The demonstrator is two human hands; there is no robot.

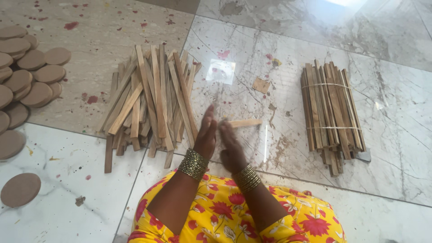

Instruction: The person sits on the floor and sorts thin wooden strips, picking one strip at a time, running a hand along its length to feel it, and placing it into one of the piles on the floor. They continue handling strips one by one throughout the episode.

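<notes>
Wooden stick (245, 122) between pressed palms, left hand (205, 135) against right hand (230, 146), fingers straight, flat, uncurled.

glossy marble floor (315, 40), red paint specks (71, 25)

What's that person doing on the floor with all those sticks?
A person in a yellow flowered garment sits on the pale marble floor. The left hand and right hand are pressed close together around a thin flat wooden stick. A loose pile of similar wooden strips lies to the left, a tied bundle of wooden strips to the right, and round brown discs are heaped at the far left.
</notes>
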